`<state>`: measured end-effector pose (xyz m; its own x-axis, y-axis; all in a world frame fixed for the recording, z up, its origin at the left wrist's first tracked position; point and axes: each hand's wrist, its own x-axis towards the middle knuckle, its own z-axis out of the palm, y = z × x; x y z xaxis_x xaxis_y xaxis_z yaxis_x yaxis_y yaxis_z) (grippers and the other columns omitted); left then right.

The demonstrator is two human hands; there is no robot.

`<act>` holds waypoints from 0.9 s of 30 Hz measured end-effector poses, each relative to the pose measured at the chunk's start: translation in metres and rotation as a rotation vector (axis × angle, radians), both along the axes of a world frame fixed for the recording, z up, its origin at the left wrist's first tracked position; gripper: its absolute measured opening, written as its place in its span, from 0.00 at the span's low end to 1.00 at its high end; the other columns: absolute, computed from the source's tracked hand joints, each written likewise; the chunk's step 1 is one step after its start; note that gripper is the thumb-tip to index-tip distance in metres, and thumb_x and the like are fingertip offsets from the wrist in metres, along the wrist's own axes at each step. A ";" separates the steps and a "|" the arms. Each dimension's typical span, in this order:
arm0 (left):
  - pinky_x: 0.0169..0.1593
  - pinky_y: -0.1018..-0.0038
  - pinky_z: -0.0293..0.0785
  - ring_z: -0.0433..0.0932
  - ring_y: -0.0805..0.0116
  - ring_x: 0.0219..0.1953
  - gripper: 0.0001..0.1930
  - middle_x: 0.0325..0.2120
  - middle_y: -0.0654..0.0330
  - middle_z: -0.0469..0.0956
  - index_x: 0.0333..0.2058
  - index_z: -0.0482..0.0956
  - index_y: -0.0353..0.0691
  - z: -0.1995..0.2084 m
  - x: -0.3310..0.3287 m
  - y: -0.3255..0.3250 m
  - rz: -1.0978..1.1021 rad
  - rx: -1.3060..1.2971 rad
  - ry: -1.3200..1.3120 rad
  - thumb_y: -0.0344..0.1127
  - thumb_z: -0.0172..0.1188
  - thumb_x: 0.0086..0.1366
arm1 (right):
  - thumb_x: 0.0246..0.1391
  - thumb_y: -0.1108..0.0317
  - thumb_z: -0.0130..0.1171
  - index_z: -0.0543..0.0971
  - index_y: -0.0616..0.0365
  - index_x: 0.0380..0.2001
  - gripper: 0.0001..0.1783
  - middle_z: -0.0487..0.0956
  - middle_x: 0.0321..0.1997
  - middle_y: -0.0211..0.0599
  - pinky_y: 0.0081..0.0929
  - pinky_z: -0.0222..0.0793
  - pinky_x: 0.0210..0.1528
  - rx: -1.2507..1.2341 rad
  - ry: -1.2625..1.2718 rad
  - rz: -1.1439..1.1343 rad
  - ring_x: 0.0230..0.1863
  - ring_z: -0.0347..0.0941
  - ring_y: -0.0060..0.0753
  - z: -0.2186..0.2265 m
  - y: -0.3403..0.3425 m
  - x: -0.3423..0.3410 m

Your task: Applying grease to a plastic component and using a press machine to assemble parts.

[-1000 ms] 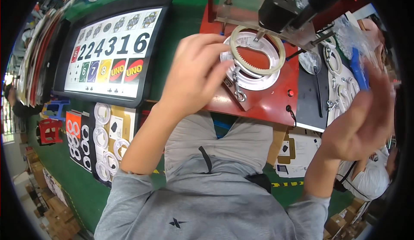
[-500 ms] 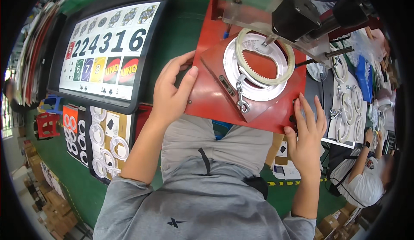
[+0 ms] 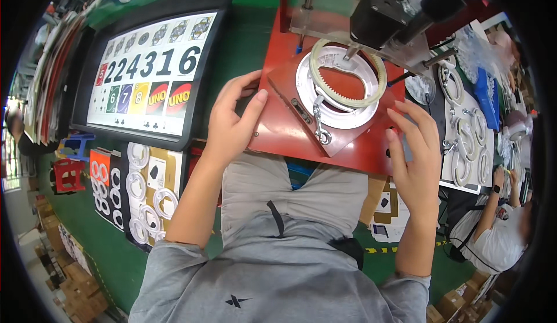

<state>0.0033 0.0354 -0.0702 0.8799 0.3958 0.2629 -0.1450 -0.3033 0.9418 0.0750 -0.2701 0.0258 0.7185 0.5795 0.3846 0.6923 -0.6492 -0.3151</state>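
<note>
A red base plate [image 3: 272,129] of a bench machine lies in front of my lap. On its raised, angled red block [image 3: 342,147] sits a white plastic ring [image 3: 303,88], with a cream toothed ring [image 3: 381,82] tilted over it. A metal snap hook [image 3: 319,127] hangs from the ring's near side onto the block. My left hand [image 3: 230,120] is at the plate's left edge, thumb over the rim, fingers apart and holding nothing. By the right edge, near a dark button [image 3: 389,152], my right hand [image 3: 416,155] is open with fingers spread and nothing held.
Above the rings are a clear plastic plate [image 3: 325,27] and a black block [image 3: 377,15]. A black-framed display board [image 3: 194,91] stands left. Snap hooks and rings lie on a white sheet [image 3: 449,175] at right, with a person [image 3: 493,239] beside it.
My right hand has moved farther up along the plate's right edge, its fingertips now higher beside the button. My left hand stays at the left edge. The view has shifted slightly.
</note>
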 end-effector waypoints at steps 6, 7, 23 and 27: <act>0.52 0.67 0.76 0.80 0.59 0.47 0.13 0.45 0.53 0.81 0.44 0.84 0.35 0.055 0.004 -0.017 -0.048 0.553 -0.252 0.24 0.69 0.60 | 0.57 0.76 0.65 0.83 0.61 0.49 0.16 0.80 0.57 0.43 0.44 0.69 0.64 0.104 -0.030 0.085 0.63 0.74 0.51 -0.001 0.019 0.009; 0.48 0.67 0.76 0.80 0.57 0.44 0.11 0.40 0.55 0.81 0.40 0.85 0.36 0.064 0.004 -0.027 -0.070 0.568 -0.284 0.23 0.70 0.57 | 0.56 0.77 0.65 0.83 0.60 0.49 0.16 0.80 0.57 0.42 0.44 0.67 0.65 0.094 -0.057 0.106 0.64 0.73 0.51 -0.002 0.024 0.010; 0.44 0.66 0.74 0.75 0.57 0.41 0.07 0.33 0.61 0.80 0.33 0.82 0.38 0.091 0.038 -0.046 -0.392 0.765 -0.273 0.25 0.71 0.56 | 0.54 0.72 0.66 0.86 0.52 0.42 0.11 0.82 0.45 0.32 0.41 0.68 0.60 0.166 -0.088 0.208 0.55 0.76 0.43 -0.026 0.032 0.037; 0.42 0.67 0.75 0.76 0.59 0.37 0.07 0.31 0.61 0.82 0.34 0.82 0.37 0.099 0.032 -0.032 -0.455 0.698 -0.126 0.25 0.69 0.57 | 0.53 0.72 0.66 0.87 0.50 0.42 0.12 0.81 0.41 0.29 0.37 0.68 0.51 0.154 -0.108 0.194 0.49 0.77 0.38 -0.021 0.034 0.032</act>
<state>0.0357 0.0037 0.0285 0.8618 -0.2803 0.4228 -0.4857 -0.6966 0.5281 0.1070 -0.2356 0.0047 0.5498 0.6313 0.5470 0.8341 -0.4510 -0.3177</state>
